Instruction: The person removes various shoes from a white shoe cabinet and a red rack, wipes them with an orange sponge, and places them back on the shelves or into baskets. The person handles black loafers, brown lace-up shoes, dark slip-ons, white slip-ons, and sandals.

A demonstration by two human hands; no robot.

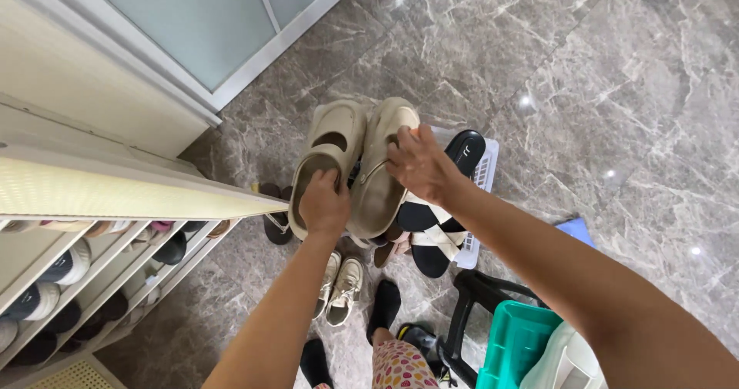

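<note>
- Clogs, beige pair: left clog (327,154) gripped at heel by left hand (323,204), right clog (382,166) clasped by right hand (419,166)
- Both lifted above white basket (486,175)
- Shoe rack (100,273) left of hands; pair not shelved yet

Shoe rack (115,227) left, open floor (600,89) right

Both arms are bare with no sleeves, watch or rings showing, and just below the beige clogs (354,158) you can spot black socks (385,304) and pink patterned trousers (400,366).
</note>
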